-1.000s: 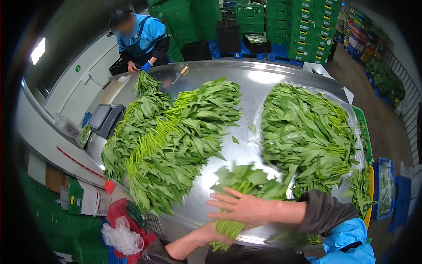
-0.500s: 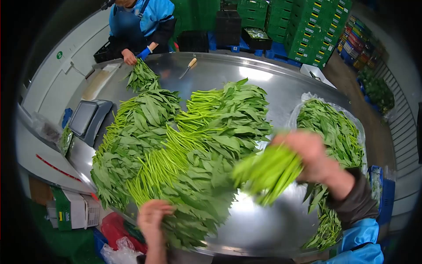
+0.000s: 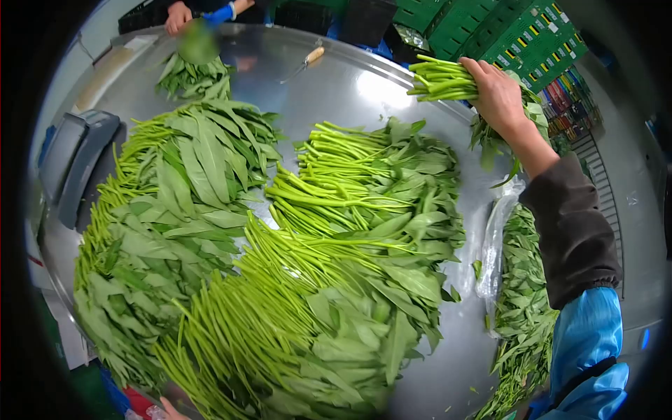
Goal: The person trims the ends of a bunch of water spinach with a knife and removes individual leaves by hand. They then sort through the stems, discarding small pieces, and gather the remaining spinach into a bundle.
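Observation:
My right hand point(image 3: 498, 98) is wrapped round a bunch of leafy green stems point(image 3: 442, 78), raised over the far right of the metal table point(image 3: 336, 70); the cut ends point left and the leaves hang down behind the hand. Only a small part of my left hand point(image 3: 170, 410) shows at the bottom edge, near the pile's lower stems, and its fingers are mostly cut off. Large piles of greens cover the middle point(image 3: 371, 280) and left point(image 3: 182, 175) of the table. More greens lie beside clear plastic at the right point(image 3: 521, 280).
Across the table, a co-worker's hand point(image 3: 178, 17) and blue-covered other hand point(image 3: 221, 14) are near a small bunch point(image 3: 192, 75). A knife point(image 3: 306, 63) lies near the far edge. A grey scale point(image 3: 80, 164) stands at left. Green crates point(image 3: 521, 42) are stacked beyond.
My right hand has moved up and away with the bunch. My left hand has dropped almost out of view. The view has shifted, with the table's piles appearing larger.

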The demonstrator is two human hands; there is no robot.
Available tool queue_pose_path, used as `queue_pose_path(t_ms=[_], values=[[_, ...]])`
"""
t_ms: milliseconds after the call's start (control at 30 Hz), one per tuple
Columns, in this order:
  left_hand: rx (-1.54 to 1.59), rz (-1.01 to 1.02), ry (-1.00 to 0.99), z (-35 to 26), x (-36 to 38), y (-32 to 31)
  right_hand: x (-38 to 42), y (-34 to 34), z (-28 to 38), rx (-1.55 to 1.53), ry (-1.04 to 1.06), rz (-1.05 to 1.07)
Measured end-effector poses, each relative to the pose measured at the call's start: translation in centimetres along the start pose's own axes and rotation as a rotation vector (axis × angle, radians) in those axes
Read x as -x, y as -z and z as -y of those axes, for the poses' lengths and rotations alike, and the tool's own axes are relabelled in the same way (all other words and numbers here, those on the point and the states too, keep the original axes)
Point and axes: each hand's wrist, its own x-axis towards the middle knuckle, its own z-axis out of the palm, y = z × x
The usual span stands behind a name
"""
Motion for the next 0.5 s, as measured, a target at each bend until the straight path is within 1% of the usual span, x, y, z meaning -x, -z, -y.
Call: queue_pose_path(t_ms=[33,67,100,133,167,200,233,267,300,333,367,433,467,500], values=[[-0.017,0.000,0.009,1.2,-0.9,0.4,-0.7,-2.3,0.9,-0.007,0.006,0.017],[0.031,0.013,-0.103,3.1,-2.0,1.2,-1.5,-4.5,2.3,-0.021,-0.035,0.024],[0.080,0.031,-0.216,3.0,-2.3,0.9,-2.2,-6.7,3.9,-0.034,-0.078,0.032],[0.066,0.035,-0.214,2.7,-2.4,0.9,-2.8,-9.0,5.9,-0.089,-0.141,0.123],[0.060,0.024,-0.166,0.7,-0.6,0.3,-3.5,-11.3,8.2,-0.144,-0.200,0.212],[0.055,0.007,-0.116,-0.1,0.3,-0.4,-3.9,-13.5,10.6,-0.279,-0.297,0.415],[0.045,-0.002,-0.103,1.9,-1.3,0.6,-4.1,-15.5,12.9,-0.416,-0.388,0.622],[-0.202,-0.018,-0.301,5.1,-3.7,3.1,-4.1,-17.5,14.7,-0.397,-0.353,0.684],[-0.456,-0.025,-0.498,6.9,-4.9,4.8,-3.8,-19.0,16.0,-0.378,-0.321,0.749],[-0.268,-0.102,-0.389,6.6,-4.6,3.9,-3.8,-18.9,15.5,-0.485,-0.346,0.718],[-0.274,-0.101,-0.385,6.0,-4.2,3.4,-3.4,-19.3,14.4,-0.654,-0.340,0.649],[-0.210,-0.134,-0.196,4.0,-3.0,2.6,-2.8,-18.3,12.7,-0.786,-0.310,0.550],[-0.202,-0.132,-0.208,2.4,-2.4,2.0,-2.7,-17.3,12.3,-0.855,-0.295,0.418],[-0.700,-0.122,-0.164,0.9,-1.8,1.9,-2.1,-15.0,12.3,-0.854,-0.255,0.287]])
